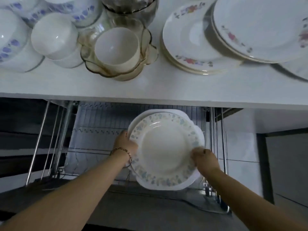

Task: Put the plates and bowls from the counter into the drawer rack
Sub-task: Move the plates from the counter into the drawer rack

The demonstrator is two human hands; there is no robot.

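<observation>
Bright counter (pixel 150 84), dim drawer, blurred edges

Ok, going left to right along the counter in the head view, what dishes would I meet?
blue-patterned bowl → plain white bowl → amber glass bowl with a white bowl inside → stack of small floral plates → stack of larger floral plates
</observation>
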